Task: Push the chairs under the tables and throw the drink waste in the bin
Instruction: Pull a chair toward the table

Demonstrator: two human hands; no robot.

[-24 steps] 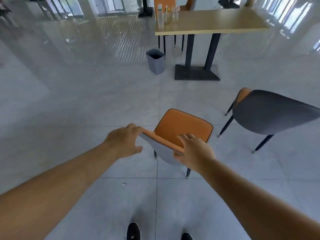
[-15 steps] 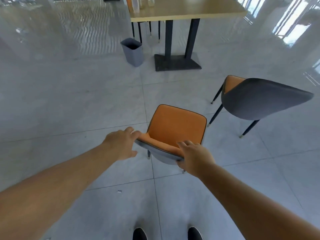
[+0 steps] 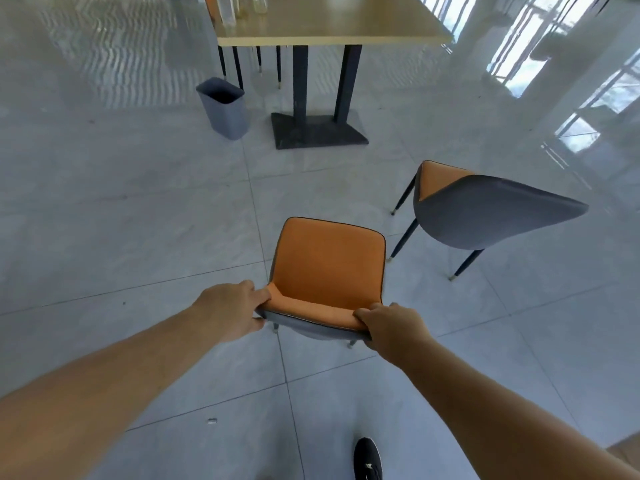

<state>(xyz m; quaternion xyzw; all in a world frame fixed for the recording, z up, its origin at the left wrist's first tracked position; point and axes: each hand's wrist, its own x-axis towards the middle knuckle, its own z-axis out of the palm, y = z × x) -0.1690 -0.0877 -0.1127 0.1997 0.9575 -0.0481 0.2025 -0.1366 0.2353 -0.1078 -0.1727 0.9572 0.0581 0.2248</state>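
Note:
An orange-seated chair (image 3: 329,265) with a grey back stands on the tiled floor right in front of me. My left hand (image 3: 232,310) grips the left end of its backrest top and my right hand (image 3: 391,327) grips the right end. A wooden table (image 3: 332,22) on dark legs stands ahead, with clear bottles and cups (image 3: 242,5) near its left edge. A grey bin (image 3: 225,109) sits on the floor left of the table base. A second chair (image 3: 485,213) stands to the right, its grey back towards me.
The table's dark base plate (image 3: 317,131) lies on the floor ahead. Thin legs of another chair (image 3: 249,64) show behind the table. A small scrap (image 3: 212,421) lies on the tiles near my shoe (image 3: 369,459). Bright windows are at the far right.
The chair has moved forward with both hands on its backrest, and it now faces the table more squarely. The table and bin are closer in view.

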